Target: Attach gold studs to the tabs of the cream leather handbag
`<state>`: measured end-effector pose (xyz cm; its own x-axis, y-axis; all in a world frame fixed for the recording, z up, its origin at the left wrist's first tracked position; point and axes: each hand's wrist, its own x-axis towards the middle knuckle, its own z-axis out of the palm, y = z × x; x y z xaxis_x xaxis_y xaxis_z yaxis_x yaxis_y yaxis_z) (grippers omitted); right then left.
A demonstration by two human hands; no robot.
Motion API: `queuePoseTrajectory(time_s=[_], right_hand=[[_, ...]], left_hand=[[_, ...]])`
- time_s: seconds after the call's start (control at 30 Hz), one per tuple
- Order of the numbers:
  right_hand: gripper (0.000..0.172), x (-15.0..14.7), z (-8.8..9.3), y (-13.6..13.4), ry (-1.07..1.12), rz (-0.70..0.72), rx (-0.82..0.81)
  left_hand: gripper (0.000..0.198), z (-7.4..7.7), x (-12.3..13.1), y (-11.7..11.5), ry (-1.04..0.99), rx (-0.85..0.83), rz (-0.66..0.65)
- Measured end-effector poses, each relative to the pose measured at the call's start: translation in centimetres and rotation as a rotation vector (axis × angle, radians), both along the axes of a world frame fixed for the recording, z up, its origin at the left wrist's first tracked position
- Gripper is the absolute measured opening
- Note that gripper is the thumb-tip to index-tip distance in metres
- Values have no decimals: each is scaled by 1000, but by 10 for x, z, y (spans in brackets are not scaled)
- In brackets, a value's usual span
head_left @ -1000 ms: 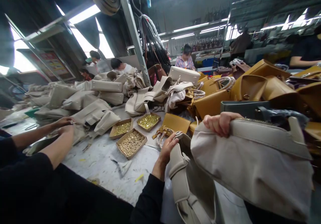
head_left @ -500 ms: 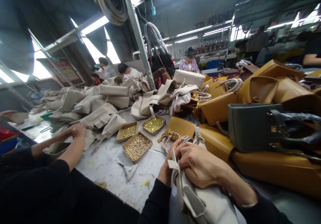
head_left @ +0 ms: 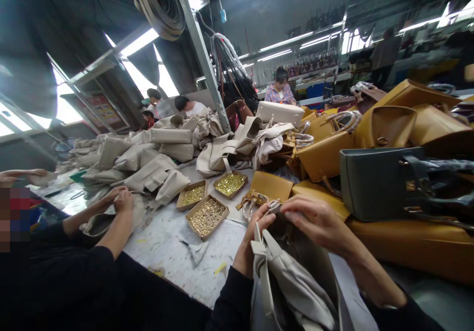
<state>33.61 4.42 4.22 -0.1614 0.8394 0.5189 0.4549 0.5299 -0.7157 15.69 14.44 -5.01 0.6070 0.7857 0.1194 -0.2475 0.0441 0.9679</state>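
Note:
A cream handbag (head_left: pixel 299 284) stands in front of me at the table's edge, its mouth spread wider and a darker inside showing. My left hand (head_left: pixel 254 237) is closed on the bag's upper edge, beside a loose cream strap end. Opposite it, my right hand (head_left: pixel 322 222) has its fingers pinched together close to the bag's top edge; what lies between the fingertips is hidden. Just beyond my hands lies a mustard handbag (head_left: pixel 272 185) with gold-coloured fittings and wrapped handles.
Cardboard trays of small gold-coloured hardware, among them a tray of studs (head_left: pixel 207 217), sit left of my hands. Piled cream bags (head_left: pixel 148 168) lie behind. A dark green handbag (head_left: pixel 377 185) rests on mustard bags at right. A co-worker's hands (head_left: pixel 124 202) handle a cream piece at left.
My right hand has lifted and shifted right from its place against my left hand, with fingers straighter. The bag's mouth has spread and its inside now shows. The co-worker's hands stay on the cream piece.

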Motion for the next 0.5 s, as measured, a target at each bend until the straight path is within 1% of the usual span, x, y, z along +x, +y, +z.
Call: queuePoseTrajectory(time_s=[0.03,0.07,0.1,0.13,0.2,0.3,0.4,0.5], right_hand=[[18,10,-8,4,0,-155,1],[18,17,-16,9,-14,-259,-6],[18,22,-24,12,-40,-298,-18],[18,26,-30,14,-68,-298,-27],[17,27,-38,14,-101,-235,-40],[16,23,-39,6,-91,-198,-61],[17,18,-34,-6,-120,-172,-91],[17,13,-25,-17,-224,-121,-58]], left_hand=[[54,-1,1,1,-7,-10,-7],[55,-3,2,1,-10,-25,-9],[56,-4,2,2,-9,-40,-7],[55,-5,3,2,-6,-53,-2],[55,-5,2,2,12,-83,10],[59,1,-6,1,64,-107,41],[61,19,-21,0,127,-25,79],[53,42,-27,-5,143,52,102]])
